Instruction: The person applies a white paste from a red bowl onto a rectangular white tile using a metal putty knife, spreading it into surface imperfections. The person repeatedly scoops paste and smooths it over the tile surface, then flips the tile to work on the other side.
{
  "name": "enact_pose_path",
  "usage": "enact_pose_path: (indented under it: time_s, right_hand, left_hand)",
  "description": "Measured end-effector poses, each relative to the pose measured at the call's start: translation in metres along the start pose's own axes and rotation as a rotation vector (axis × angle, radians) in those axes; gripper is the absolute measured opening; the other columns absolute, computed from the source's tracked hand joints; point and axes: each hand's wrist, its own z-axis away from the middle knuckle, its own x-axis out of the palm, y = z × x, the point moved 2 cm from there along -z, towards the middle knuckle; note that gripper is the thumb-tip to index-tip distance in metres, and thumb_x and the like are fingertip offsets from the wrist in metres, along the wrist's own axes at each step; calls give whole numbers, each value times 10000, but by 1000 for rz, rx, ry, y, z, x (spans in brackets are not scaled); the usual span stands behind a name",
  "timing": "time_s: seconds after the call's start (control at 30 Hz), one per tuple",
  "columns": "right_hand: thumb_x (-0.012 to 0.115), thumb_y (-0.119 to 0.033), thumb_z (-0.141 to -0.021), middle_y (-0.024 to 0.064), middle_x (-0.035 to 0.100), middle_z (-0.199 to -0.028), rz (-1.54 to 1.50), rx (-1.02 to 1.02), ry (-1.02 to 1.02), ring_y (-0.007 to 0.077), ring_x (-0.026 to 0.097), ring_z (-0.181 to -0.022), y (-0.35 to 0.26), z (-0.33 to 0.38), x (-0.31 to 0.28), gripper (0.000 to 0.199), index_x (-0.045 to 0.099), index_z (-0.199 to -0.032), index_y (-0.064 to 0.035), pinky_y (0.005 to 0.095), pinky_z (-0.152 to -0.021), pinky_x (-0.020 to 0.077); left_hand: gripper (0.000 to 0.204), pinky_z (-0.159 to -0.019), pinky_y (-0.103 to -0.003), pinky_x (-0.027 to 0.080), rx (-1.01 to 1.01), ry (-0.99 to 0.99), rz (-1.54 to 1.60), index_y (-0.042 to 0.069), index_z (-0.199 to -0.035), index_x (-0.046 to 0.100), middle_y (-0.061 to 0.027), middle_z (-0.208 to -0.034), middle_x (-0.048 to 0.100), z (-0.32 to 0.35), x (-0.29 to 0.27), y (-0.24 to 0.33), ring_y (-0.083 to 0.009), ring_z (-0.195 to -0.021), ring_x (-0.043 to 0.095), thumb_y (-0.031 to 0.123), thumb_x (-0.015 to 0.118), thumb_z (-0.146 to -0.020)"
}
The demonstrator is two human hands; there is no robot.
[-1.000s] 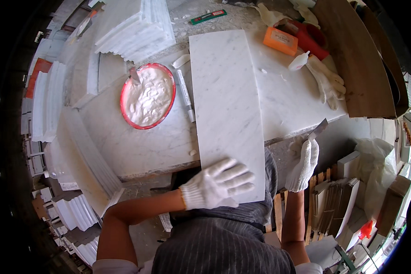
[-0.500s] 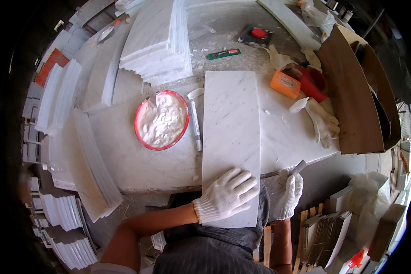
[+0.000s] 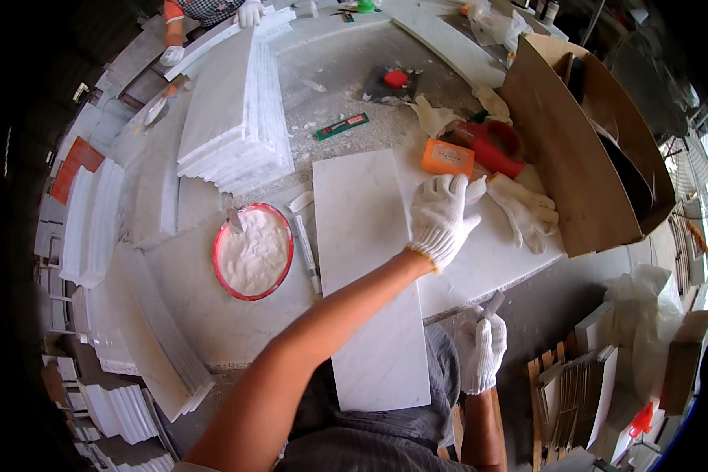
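A pale marble slab (image 3: 362, 228) with faint grey veins lies lengthwise in front of me, its near end overhanging the table edge above my lap. My left hand (image 3: 442, 216), in a white knit glove, stretches across the slab's right side. Its thumb stands apart from the bent fingers, and the fingertips are beside a small white piece (image 3: 477, 189); any contact is unclear. Low at the table edge, my gloved right hand (image 3: 484, 350) is closed around a flat grey scraper (image 3: 494, 304), its blade pointing up. A red-rimmed bowl of white paste (image 3: 253, 252) with a blade stuck in it stands left of the slab.
A marker (image 3: 307, 253) lies between bowl and slab. Stacked slabs (image 3: 240, 118) rise at left. An orange box (image 3: 448, 157), a red tape roll (image 3: 492, 145), loose gloves (image 3: 525, 208) and a cardboard box (image 3: 574, 149) occupy the right. Another person's gloved hand (image 3: 249, 12) rests on slabs behind.
My left hand has left the slab's near end and reached forward and right. The right hand still grips the scraper. The view has shifted, bringing another person into sight at the back.
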Motion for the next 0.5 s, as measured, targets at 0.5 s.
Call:
enact_pose_path:
  time_s: [0.5]
  right_hand:
    - [571,-119,-984,23,589,-890,147,-57,-106,71,515,-700,-41,-14,36,201,608,-1145,-5,216,-618,426]
  left_hand:
    - [298,-915,-334,522,-92,107,757,62,-1169,622,-96,-1159,679,110,-100,-11,-244,-1055,672,16,702,-886]
